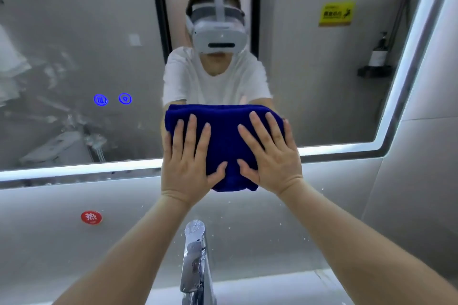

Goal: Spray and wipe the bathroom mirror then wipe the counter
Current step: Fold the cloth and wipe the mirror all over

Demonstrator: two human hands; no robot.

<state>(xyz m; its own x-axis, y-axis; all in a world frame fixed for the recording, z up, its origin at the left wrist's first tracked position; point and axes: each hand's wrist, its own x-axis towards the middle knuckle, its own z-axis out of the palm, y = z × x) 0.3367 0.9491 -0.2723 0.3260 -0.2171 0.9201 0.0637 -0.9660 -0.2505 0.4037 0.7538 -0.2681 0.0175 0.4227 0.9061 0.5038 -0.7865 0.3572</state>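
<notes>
Blue fluffy folded cloth (223, 136) gets pressed by flat, unclenched left hand (186, 163) and right hand (270, 156), mid-wipe on the light-edged bathroom mirror (74, 57); streaky left of frame probably next.

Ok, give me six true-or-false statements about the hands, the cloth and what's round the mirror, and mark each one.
1. The left hand and the right hand both press the cloth against the mirror. True.
2. The cloth is red. False: it is blue.
3. The tap stands below the cloth. True.
4. The red sticker is on the mirror glass. False: it is on the wall below the mirror.
5. One hand holds a spray bottle. False: both hands are on the cloth.
6. Two blue icons glow on the mirror, left of the cloth. True.
</notes>
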